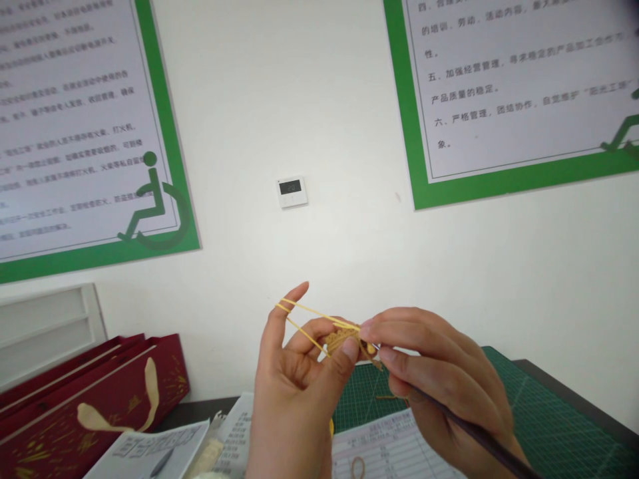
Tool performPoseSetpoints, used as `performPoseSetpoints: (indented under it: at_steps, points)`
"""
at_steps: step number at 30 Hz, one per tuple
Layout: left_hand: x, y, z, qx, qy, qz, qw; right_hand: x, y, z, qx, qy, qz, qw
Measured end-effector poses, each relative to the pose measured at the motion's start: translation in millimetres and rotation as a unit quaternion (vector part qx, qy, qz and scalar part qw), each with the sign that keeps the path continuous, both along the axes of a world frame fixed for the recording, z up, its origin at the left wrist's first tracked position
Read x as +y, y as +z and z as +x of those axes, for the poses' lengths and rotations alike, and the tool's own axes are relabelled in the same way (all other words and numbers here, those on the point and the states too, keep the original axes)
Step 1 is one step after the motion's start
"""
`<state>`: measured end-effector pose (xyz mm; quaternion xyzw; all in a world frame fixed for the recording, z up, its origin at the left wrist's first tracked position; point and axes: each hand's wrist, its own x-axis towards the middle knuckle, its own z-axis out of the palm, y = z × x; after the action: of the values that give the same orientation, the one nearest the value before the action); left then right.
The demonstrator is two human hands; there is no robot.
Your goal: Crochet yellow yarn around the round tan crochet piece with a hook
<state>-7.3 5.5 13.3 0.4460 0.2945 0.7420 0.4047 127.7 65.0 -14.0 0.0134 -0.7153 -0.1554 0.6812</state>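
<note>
My left hand (299,379) pinches a small tan crocheted piece (343,339) between thumb and fingers, its index finger raised. Yellow yarn (304,307) loops round that raised finger and runs to the piece. On the right, my right hand (439,372) is closed on a crochet hook (464,426) with a dark handle, which slants down to the lower right. The hook's tip meets the piece, where the fingertips of both hands nearly touch; fingers partly hide the tip. A short tan yarn end (374,361) hangs beneath the piece.
Below the hands lie a green cutting mat (544,412) and a printed sheet (394,446). Dark red gift bags (124,392) stand at the left, beside papers (150,449) with a pen on them. The wall behind carries a thermostat (292,193) and two green-framed posters.
</note>
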Motion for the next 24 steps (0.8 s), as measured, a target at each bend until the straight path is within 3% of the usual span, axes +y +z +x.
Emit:
performPoseSetpoints:
  at_steps: [5,12,18,24]
  points:
    - [0,-0.7,1,0.01,0.001,0.013,1.0,7,-1.4,-6,0.037,0.026,0.033,0.998]
    - [1,-0.8,-2,0.067,0.044,0.059,0.995,13,-14.2,-10,0.041,0.142,-0.08,0.986]
    - [1,-2.5,-10,0.147,0.144,0.084,0.975,13,-12.8,-2,-0.006,0.143,-0.131,0.981]
    - [3,-4.8,-11,0.099,0.108,0.079,0.986,11,-7.5,-1,-0.039,0.129,-0.098,0.986]
